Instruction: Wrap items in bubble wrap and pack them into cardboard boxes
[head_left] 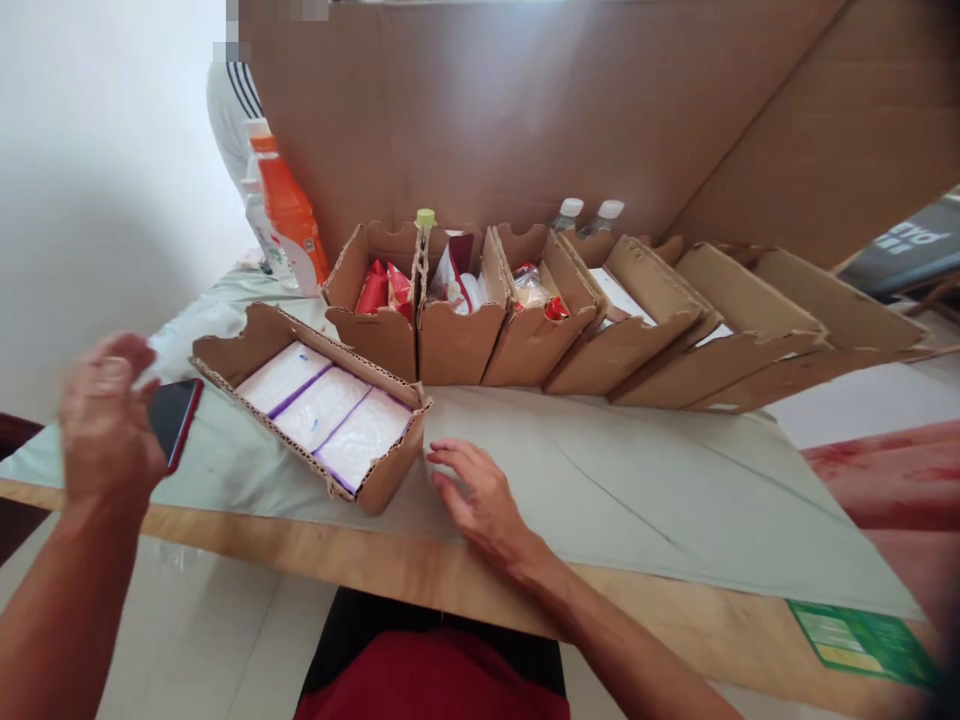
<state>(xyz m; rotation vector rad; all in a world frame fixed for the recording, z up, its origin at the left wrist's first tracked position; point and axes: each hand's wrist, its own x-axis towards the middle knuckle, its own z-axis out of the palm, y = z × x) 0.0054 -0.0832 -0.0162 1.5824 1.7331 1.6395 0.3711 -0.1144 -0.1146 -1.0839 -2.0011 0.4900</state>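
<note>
While my right hand lies open and empty on the worktop, just beside the cardboard tray of white packs at centre left, my blurred left hand overlaps the phone; I cannot tell whether it grips it. Risk: a careless sweep could knock the phone off the near edge.

A bright white wall fills the left side. A tall cardboard sheet stands along the far edge of the wooden table; a pale cloth covers its top. Pale floor tiles show below the near edge.
</note>
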